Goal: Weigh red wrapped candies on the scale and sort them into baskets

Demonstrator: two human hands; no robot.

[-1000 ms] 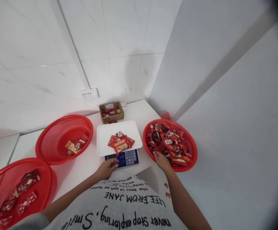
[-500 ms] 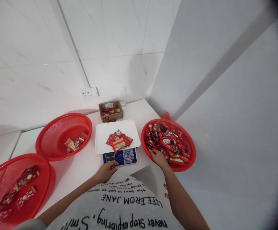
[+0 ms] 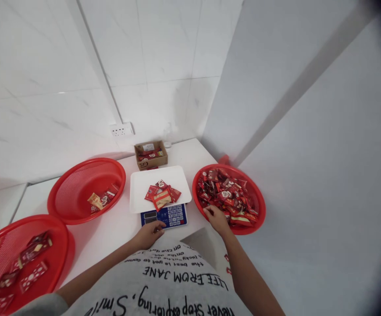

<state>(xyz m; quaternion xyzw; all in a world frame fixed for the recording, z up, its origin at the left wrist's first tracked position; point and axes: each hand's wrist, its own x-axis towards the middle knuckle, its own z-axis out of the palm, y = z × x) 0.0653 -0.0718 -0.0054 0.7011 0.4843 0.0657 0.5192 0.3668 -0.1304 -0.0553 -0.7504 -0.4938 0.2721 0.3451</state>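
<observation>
My left hand (image 3: 151, 233) rests at the front edge of a blue digital scale (image 3: 164, 216), its fingers loosely stretched out and holding nothing I can see. Several red snack packets and one cream-and-red packet (image 3: 162, 199) lie in a loose pile on the scale's white tray (image 3: 137, 193). To the right, my right hand (image 3: 217, 219) is over the near-left rim of a red basket (image 3: 261, 210). Its fingers are bent round the rim, tips close together just inside. Many small red and brown packets (image 3: 226, 194) fill that basket.
On the left stand two red mesh baskets, a farther one (image 3: 73, 180) and a nearer one (image 3: 63, 245), each with a few packets. Behind the tray sits a small cardboard box (image 3: 152, 162) of packets. A grey wall (image 3: 302, 175) rises beside the right basket.
The view has shifted slightly. My right hand stays at the basket rim, its fingers a little more bent. My left hand stays by the scale, and the packets on the tray have not moved.
</observation>
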